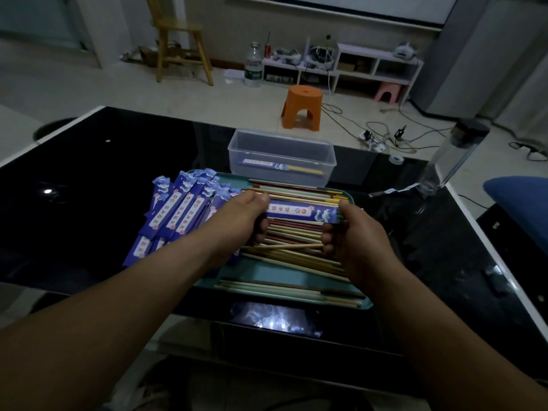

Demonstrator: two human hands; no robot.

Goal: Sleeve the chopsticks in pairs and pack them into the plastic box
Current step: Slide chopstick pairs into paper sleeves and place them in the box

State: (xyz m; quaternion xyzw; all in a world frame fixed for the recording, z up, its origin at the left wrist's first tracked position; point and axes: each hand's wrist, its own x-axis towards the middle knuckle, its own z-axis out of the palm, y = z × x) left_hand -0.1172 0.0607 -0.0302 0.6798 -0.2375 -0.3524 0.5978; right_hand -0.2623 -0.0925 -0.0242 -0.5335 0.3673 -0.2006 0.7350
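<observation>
Desk (89, 179) surface is glossy black glass with a pale edge, in a dim room with a light tiled floor. A teal tray (255, 275) lies on it, heaped with loose chopsticks (296, 232) in red, green and pale wood, most lying crosswise. Touching the tray's left edge and partly overlapping it is a fanned pile of blue printed paper sleeves (178, 209). Just behind the tray stands the clear plastic box (281, 143), lid off, with one sleeved pair (278, 166) lying inside. To the tray's right are a clear tumbler (450, 155) with a dark lid and a tape roll (396, 158). On the floor beyond the tray are an orange stool (301, 106), a wooden chair (178, 40), a water bottle (253, 65), a low white shelf (370, 63) and loose cables.

Both forearms reach in over the tray. The left hand (240, 218) grips one end of a blue sleeve (302, 211) and the right hand (353, 235) grips the other, fingers curled under, holding it level above the chopsticks. Whether chopsticks are inside it cannot be told.
</observation>
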